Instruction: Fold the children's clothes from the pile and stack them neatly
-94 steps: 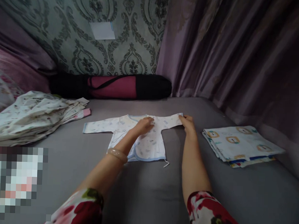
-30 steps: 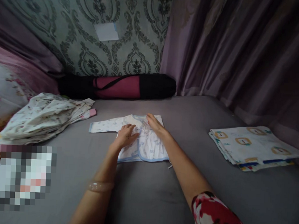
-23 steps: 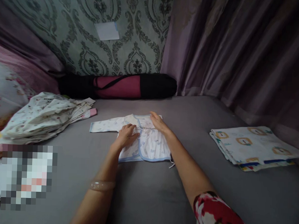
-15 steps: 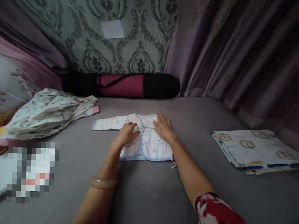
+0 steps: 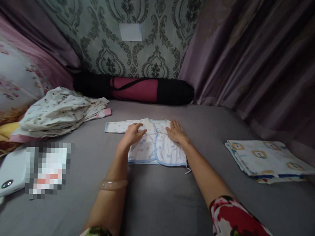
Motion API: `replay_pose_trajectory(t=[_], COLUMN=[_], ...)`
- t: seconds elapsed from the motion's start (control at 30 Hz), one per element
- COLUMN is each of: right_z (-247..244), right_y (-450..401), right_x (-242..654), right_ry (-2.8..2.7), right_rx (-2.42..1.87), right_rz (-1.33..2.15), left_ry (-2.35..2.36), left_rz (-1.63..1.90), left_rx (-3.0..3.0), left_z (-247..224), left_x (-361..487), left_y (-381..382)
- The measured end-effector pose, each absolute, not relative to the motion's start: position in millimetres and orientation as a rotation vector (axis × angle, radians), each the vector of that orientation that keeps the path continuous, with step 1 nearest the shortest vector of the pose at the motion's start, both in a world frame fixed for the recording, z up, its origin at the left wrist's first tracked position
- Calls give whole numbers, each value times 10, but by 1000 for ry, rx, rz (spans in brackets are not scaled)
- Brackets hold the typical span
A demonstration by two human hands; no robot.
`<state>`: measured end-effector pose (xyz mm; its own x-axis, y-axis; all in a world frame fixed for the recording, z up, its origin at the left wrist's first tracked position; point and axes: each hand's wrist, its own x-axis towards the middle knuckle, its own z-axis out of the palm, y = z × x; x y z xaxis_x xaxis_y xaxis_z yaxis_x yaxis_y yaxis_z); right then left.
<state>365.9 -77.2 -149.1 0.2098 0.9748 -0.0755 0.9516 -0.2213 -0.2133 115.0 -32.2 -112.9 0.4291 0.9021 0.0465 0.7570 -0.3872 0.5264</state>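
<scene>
A small white baby shirt (image 5: 143,150) with blue edging and a faint blue print lies flat on the grey sheet. One sleeve stretches out to the left; the right sleeve is out of sight, folded in or under my hand. My right hand (image 5: 176,132) rests flat on the shirt's right shoulder, fingers extended. Over the left chest, near the base of the left sleeve, is my left hand (image 5: 135,133), its fingers and thumb apart and holding nothing. A white tie hangs out at the lower right corner of the shirt.
A folded printed cloth (image 5: 264,158) lies to the right. On the left are a heap of patterned clothing (image 5: 59,111) and a white power bank (image 5: 13,171) with a cable, beside a blurred-out item. A black and red long bag (image 5: 135,88) lies along the wall.
The view has shifted a little, so everything sits further right. My left hand's fingers have lifted or turned slightly on the shirt; my right hand stays on the right shoulder.
</scene>
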Motion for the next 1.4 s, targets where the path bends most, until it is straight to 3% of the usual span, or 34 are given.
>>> replay_pose_trajectory(t=[0.4, 0.87, 1.03, 1.27, 1.4], right_z=[-1499, -1380, -1314, -1367, -1357], right_y=[-645, -554, -399, -222, -206], right_x=[2963, 2924, 2592, 2148, 2141], right_ry=[-2123, -2173, -2184, -2232, -2220], right_rx=[-2050, -2125, -1936, -1897, -1998], right_rz=[297, 250, 43, 209, 360], left_ry=[1822, 2522, 2541, 2480, 2321], left_rz=[790, 769, 743, 808, 1068], left_rx=[1758, 1228, 1212, 1245, 1182], left_z=[-1255, -1269, -1280, -1351, -1382], left_x=[558, 470, 465, 401, 314], left_y=[-67, -77, -28, 11, 107])
